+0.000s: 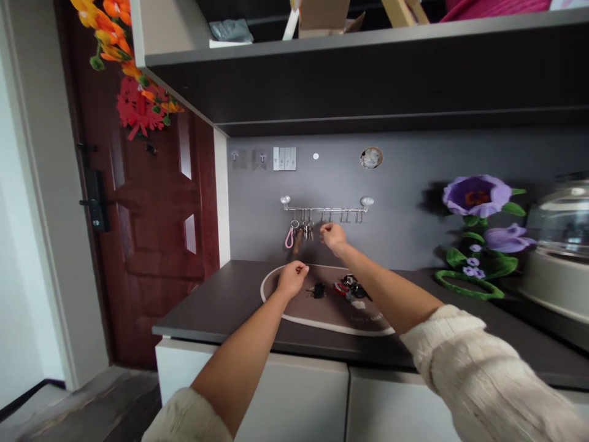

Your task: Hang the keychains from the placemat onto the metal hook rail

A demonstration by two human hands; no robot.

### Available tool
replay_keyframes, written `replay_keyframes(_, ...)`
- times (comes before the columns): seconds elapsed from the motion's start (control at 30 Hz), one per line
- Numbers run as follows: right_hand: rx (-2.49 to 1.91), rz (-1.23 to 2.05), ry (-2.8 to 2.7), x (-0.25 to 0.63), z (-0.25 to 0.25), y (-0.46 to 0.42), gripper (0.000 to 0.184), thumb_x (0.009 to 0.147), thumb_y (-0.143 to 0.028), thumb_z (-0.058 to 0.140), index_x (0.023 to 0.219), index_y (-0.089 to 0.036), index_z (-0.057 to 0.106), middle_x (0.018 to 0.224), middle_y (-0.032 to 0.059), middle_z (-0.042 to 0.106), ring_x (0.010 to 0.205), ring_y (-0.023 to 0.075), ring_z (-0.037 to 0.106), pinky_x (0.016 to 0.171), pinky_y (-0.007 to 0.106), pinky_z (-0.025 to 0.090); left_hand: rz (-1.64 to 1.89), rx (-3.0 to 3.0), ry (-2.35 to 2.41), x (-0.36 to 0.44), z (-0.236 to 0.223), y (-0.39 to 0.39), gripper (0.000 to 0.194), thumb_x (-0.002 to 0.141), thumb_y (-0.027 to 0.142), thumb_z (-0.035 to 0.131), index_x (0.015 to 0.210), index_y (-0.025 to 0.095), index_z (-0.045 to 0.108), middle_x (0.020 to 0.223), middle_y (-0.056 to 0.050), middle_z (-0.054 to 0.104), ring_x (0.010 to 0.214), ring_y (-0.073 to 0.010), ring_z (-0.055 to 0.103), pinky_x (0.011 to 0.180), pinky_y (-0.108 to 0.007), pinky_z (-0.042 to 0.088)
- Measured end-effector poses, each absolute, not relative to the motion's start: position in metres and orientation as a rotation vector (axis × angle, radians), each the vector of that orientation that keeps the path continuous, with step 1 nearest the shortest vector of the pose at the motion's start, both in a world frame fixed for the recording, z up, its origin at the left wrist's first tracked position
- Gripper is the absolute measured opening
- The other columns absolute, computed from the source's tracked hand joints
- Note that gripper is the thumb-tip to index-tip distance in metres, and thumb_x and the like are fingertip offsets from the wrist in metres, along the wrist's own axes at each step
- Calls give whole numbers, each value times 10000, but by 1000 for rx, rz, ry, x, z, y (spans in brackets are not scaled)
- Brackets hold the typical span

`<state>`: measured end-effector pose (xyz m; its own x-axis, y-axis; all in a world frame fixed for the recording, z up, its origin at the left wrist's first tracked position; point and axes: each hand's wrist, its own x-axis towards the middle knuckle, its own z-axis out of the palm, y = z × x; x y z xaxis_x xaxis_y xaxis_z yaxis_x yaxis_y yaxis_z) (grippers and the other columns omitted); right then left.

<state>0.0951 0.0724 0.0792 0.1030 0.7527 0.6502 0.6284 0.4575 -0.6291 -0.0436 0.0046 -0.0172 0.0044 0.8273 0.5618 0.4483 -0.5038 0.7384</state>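
My right hand (333, 237) is raised to the wall, fingers pinched together just below the hooks of a metal hook rail (322, 210). Whatever may be between those fingertips is too small to make out. Lower down, my left hand (292, 279) is closed with curled fingers over the mat, and nothing shows in it. Several keys (308, 230) hang from the rail's left hooks, beside a pink loop keychain (289, 237). On the brown mat (317, 316) lie a black key set (317, 290) and a bunch of keys with a red piece (341, 289), partly behind my right forearm.
Purple artificial flowers (477, 195) and a clear-topped appliance (559, 252) stand on the counter (207, 307) at right. A shelf (350, 86) overhangs the work area. A dark red door (151, 245) and orange flowers (113, 34) are at left.
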Motion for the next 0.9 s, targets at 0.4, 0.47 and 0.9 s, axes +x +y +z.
replay_keyframes(0.4, -1207, 309, -1633, 111, 30, -3, 116, 718, -165, 484, 778, -154, 584, 708, 17, 617, 656, 101, 564, 699, 255, 450, 1367, 1968, 1183, -47, -11, -17, 112, 687, 211, 546, 720, 127, 613, 676, -22, 610, 630, -115, 521, 658, -254, 410)
replay_keyframes(0.47, -1231, 273, -1674, 112, 21, -14, 118, 717, -159, 497, 792, -157, 587, 745, 24, 628, 695, 108, 571, 728, 262, 443, 1319, 2009, 1151, -48, -10, -21, 104, 680, 197, 552, 714, 125, 619, 685, -24, 617, 637, -113, 521, 671, -256, 410)
replay_keyframes(0.9, -1332, 108, -1886, 126, -4, -43, 194, 754, -116, 480, 911, -153, 589, 876, 66, 649, 806, 131, 590, 784, 255, 421, 1087, 2193, 1033, -55, -13, -25, 172, 659, 236, 594, 793, 140, 644, 782, -40, 646, 728, -129, 549, 739, -274, 409)
